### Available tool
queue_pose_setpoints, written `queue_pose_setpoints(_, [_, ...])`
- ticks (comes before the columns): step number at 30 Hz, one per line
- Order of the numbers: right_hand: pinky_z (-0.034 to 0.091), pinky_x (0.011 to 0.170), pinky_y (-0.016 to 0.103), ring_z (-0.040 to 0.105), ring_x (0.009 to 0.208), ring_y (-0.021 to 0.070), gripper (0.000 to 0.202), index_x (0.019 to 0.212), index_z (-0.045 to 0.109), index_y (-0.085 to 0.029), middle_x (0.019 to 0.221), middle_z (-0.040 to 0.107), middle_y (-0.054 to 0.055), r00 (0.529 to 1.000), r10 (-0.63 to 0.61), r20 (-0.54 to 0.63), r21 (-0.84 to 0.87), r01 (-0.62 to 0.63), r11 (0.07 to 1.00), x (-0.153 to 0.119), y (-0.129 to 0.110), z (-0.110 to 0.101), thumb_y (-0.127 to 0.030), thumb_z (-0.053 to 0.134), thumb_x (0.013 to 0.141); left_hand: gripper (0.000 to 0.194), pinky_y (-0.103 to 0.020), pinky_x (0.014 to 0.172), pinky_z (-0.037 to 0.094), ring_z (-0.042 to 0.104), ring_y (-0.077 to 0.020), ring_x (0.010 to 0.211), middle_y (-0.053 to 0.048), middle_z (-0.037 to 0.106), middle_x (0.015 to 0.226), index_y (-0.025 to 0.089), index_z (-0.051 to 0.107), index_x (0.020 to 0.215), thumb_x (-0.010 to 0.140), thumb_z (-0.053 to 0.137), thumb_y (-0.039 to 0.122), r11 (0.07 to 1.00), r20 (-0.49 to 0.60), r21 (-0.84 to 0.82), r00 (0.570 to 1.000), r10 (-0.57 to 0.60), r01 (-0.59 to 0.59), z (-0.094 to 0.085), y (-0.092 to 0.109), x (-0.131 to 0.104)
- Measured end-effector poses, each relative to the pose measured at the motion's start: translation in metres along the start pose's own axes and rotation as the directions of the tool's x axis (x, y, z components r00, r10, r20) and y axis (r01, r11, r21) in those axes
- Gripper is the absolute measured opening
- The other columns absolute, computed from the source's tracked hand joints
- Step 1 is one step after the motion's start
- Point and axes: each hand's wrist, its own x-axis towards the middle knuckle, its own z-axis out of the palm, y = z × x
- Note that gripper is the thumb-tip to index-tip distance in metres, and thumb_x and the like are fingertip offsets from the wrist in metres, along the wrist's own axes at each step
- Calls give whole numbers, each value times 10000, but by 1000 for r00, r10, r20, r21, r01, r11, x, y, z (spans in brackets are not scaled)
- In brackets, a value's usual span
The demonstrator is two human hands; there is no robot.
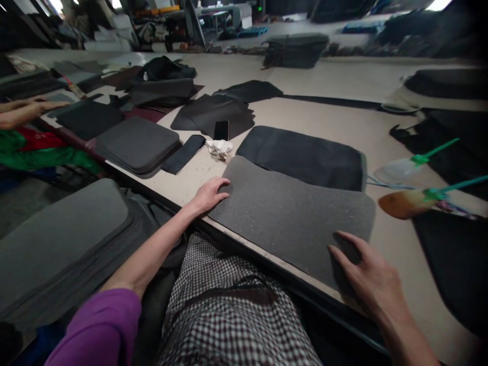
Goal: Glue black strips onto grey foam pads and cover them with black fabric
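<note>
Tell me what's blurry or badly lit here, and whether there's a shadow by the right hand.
In the head view, the grey panel is fairly clear, specks showing; a soft dark shadow lies on it by the right hand; the green-capped bottles look smeared; the far background is dim and blurred; a light glares at top right; the upper right edge darkens to black.

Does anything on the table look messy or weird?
A crumpled white wad lies by the phone, odd among flat dark pieces. The gray sheet between the left hand and right hand also has pale specks; I can't tell what they are.
</note>
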Motion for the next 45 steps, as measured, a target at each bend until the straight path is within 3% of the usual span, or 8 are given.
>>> queue_pose_setpoints(4, [522, 892, 584, 593, 1147, 428, 617, 1332, 630, -227, 1341, 547, 207, 971, -154, -181, -128, 132, 983, 0, -4, -4, -670, 469, 933, 426, -478, 1142, 414, 487, -291, 1359, -149, 531, 1407, 204, 634, 1242, 843, 776, 257, 998, -80, 67, 997, -15, 20, 3, -3, -5])
queue_pose_setpoints(8, [370, 1089, 689, 370, 1414, 499, 561, 1452, 530, -158, 1603, 310, 240, 917, -288, -276, -262, 217, 941, -2, -17, -4, -467, 493, 985, 570, -580, 1154, 368, 362, -355, 1472, -193, 353, 1590, 214, 536, 1384, 872, 752, 341, 974, -105, 163, 985, -140, 156, 5, -2, -9])
queue_pose_setpoints(13, [509, 1030, 506, 588, 1230, 322, 427, 1310, 612, -222, 1382, 605, 129, 891, -432, -139, -151, 412, 899, -5, -12, 17, -128, 412, 946, 554, -551, 1218, 274, 270, -319, 1545, -197, 307, 1654, 188, 410, 1517, 1021, 516, 411, 958, -71, 283, 997, -32, 51, 10, 37, -6])
queue_pose_setpoints(19, [538, 982, 476, 620, 1163, 292, 458, 1266, 640, -215, 1323, 661, 91, 898, -423, -120, -128, 409, 904, -6, -7, 24, -66, 415, 896, 713, -515, 1242, 242, 212, -272, 1581, -129, 255, 1700, 244, 327, 1604, 1011, 390, 636, 932, 242, 237, 946, 217, -274, 45, 82, 24])
queue_pose_setpoints(25, [535, 1023, 488, 605, 1212, 286, 461, 1273, 650, -199, 1346, 655, 98, 925, -369, -94, -74, 363, 929, -13, -23, 8, -39, 400, 920, 705, -557, 1248, 177, 253, -303, 1567, -134, 285, 1686, 262, 385, 1589, 994, 450, 634, 907, 281, 344, 949, 147, -242, 64, 64, 35])
queue_pose_setpoints(33, [553, 1013, 477, 619, 1200, 257, 350, 1189, 662, -198, 1259, 683, 112, 958, -262, -113, 86, 272, 958, -39, -25, -12, -54, 417, 984, 672, -535, 1245, 179, 244, -292, 1570, -93, 240, 1703, 289, 350, 1608, 1013, 415, 595, 821, 330, 475, 929, 166, -316, 64, 55, 7])
queue_pose_setpoints(38, [521, 1023, 475, 601, 1172, 274, 281, 1178, 661, -169, 1206, 671, 138, 970, -184, -156, 113, 203, 973, -26, -69, -19, -104, 450, 1004, 668, -539, 1233, 216, 267, -298, 1562, -109, 256, 1696, 249, 365, 1604, 1017, 388, 567, 780, 330, 526, 926, 181, -340, 68, 54, 5])
queue_pose_setpoints(45, [369, 1173, 493, 344, 1467, 333, 501, 1451, 492, -111, 1570, 438, 162, 906, -422, -26, 57, 423, 904, 28, -157, 28, -418, 494, 1055, 634, -534, 1227, 230, 259, -286, 1565, -129, 257, 1693, 207, 404, 1586, 1013, 356, 474, 745, 354, 560, 917, 182, -364, 69, 49, 7])
